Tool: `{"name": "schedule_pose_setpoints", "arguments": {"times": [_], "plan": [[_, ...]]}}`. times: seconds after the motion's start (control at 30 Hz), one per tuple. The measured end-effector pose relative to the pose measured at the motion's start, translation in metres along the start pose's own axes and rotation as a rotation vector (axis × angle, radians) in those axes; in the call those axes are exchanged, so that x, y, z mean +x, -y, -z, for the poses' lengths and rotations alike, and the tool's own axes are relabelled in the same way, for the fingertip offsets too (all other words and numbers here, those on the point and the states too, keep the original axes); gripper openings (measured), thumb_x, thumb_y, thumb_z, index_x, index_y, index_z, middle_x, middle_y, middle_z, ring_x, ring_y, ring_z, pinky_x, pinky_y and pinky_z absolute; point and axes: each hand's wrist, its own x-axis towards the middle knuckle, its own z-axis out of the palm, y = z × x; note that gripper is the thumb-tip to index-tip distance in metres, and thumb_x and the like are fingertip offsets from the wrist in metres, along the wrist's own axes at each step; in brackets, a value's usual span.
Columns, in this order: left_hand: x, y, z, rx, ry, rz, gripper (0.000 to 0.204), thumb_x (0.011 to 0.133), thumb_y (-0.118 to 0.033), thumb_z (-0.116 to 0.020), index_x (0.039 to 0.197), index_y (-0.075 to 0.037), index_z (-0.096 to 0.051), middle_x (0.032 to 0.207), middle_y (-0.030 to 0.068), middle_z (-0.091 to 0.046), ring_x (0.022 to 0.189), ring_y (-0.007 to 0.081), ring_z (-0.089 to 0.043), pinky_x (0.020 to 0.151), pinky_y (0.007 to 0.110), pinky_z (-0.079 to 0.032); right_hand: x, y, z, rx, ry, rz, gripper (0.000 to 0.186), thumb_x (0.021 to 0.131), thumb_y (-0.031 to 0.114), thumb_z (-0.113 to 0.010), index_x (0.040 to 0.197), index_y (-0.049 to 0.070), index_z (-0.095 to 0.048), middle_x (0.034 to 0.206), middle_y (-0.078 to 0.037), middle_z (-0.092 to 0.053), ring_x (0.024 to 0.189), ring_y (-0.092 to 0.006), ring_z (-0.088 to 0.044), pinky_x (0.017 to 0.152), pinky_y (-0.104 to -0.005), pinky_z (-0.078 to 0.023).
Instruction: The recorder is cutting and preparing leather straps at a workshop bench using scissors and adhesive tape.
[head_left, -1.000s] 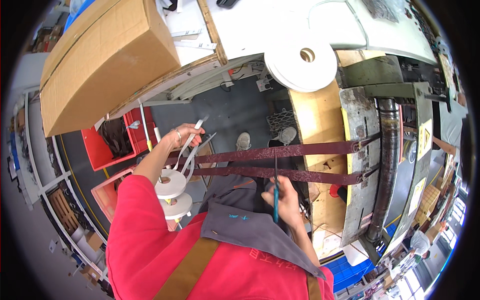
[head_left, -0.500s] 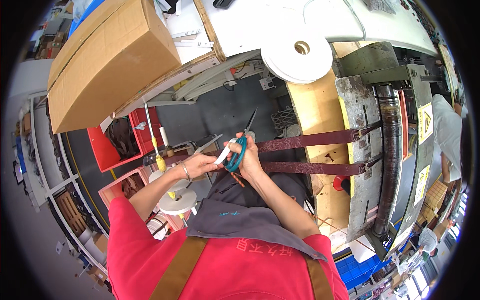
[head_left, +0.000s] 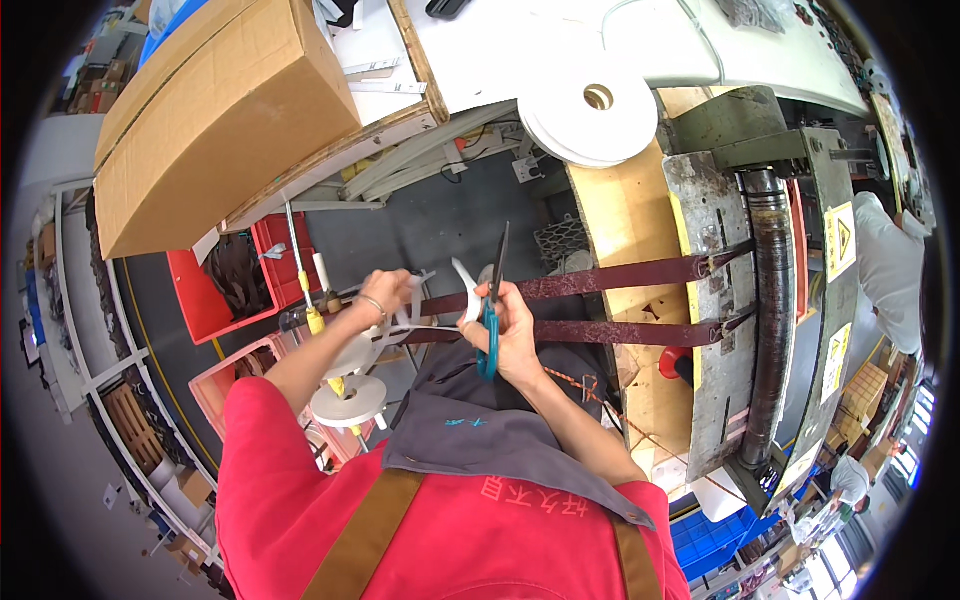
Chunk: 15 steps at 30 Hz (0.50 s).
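My right hand [head_left: 514, 345] is closed round teal-handled scissors [head_left: 489, 345], their dark blades pointing up and away from me. A short white strip [head_left: 468, 288] also sticks up from between its thumb and fingers. To the left, my left hand [head_left: 388, 292] is smeared by motion beside a blurred, looping white strip [head_left: 412, 308]; whether its fingers grip the strip is unclear. Below this hand are white tape rolls [head_left: 350, 402] on a stand. Two dark red patterned bands [head_left: 620, 280] run behind my hands to the metal machine on the right.
The machine has a dark roller [head_left: 770, 320] and yellow warning labels [head_left: 841, 240]. A large white roll [head_left: 588, 110] rests at the far table edge. Far left stands a cardboard box [head_left: 225, 120], above a red crate [head_left: 200, 300]. Another person [head_left: 888, 270] is at the right.
My left hand has moved away from the right hand, left and slightly farther off, with a blurred white strip beside it. The right hand has shifted slightly right, and the scissors stand more upright.
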Motion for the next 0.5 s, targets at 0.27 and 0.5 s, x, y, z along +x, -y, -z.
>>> {"name": "schedule_pose_setpoints", "arguments": {"times": [0.27, 0.5], "plan": [[0.02, -0.048, 0.04, 0.765, -0.043, 0.141, 0.039, 0.077, -0.044, -0.051, 0.083, -0.008, -0.066, 0.082, 0.0111, -0.063, 0.08, 0.0237, -0.061, 0.066, 0.035, -0.048, -0.035, 0.004, 0.011, -0.427, -0.026, 0.24, 0.036, 0.07, -0.004, -0.059, 0.1, 0.004, -0.041, 0.078, -0.006, -0.056, 0.071, -0.0093, -0.055, 0.065, -0.0225, -0.045], [-0.018, -0.117, 0.011, -0.988, 0.598, 0.079, 0.045, 0.082, -0.041, -0.049, 0.097, 0.0, -0.057, 0.083, 0.009, -0.061, 0.075, 0.0131, -0.057, 0.066, 0.026, -0.046, -0.04, 0.021, 0.012, -0.729, 0.023, 0.509, 0.041, 0.056, -0.007, -0.059, 0.095, 0.003, -0.052, 0.08, -0.01, -0.057, 0.069, -0.0223, -0.058, 0.061, -0.029, -0.047]]}}
